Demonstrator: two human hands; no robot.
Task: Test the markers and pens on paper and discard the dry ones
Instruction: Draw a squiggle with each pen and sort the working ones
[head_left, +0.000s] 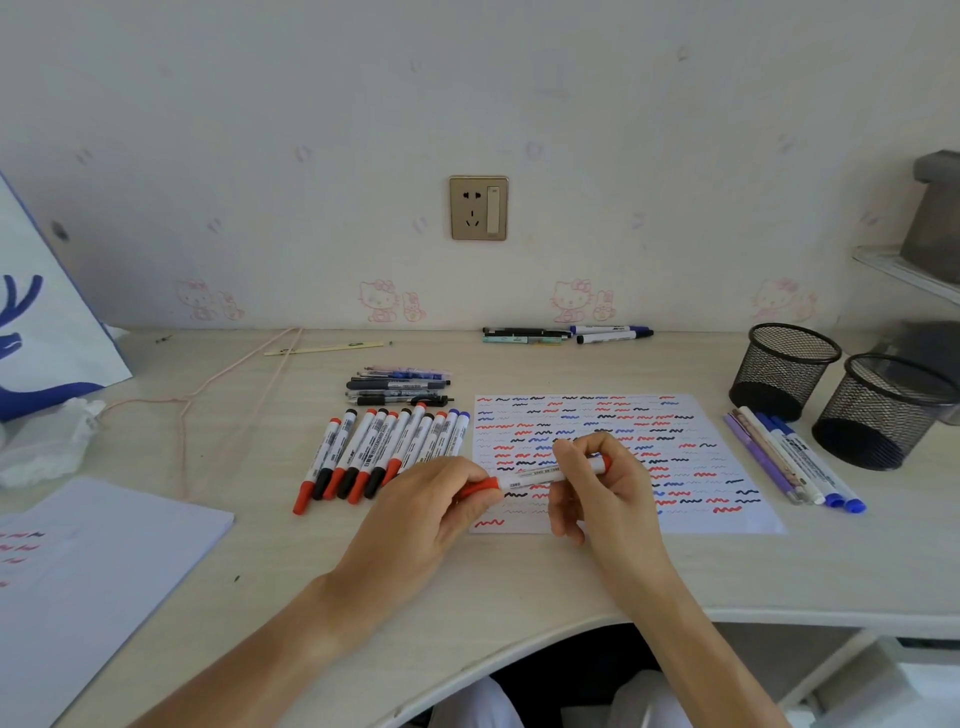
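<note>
Two bare hands meet at the centre of the frame over a pale wooden desk (519, 571) that fills the whole lower half. On it, just right of centre, lies the test paper (701, 499), crowded with red, blue and black squiggles. At lower left sits a stack of white sheets (104, 561) with a few red marks near its left edge. Two black mesh cups (784, 364) stand at the right edge, side by side, and just left of them a small group of blue and purple pens (795, 460) lies slanted on the desk. Left of the paper, a row of red, black and blue markers (374, 452) lies fanned out, touching one another, with a bundle of dark pens (397, 387) just above it. More pens (566, 335) line the back edge against the wall, below a gold wall socket (478, 208). Now the action: the left hand (441, 499) curls its fingers round the red cap end of a red marker (535, 475), while the right hand (597, 478) pinches the white barrel near its other red end. The marker lies almost level between them, above the paper's lower left corner; whether it touches the sheet cannot be told.
</note>
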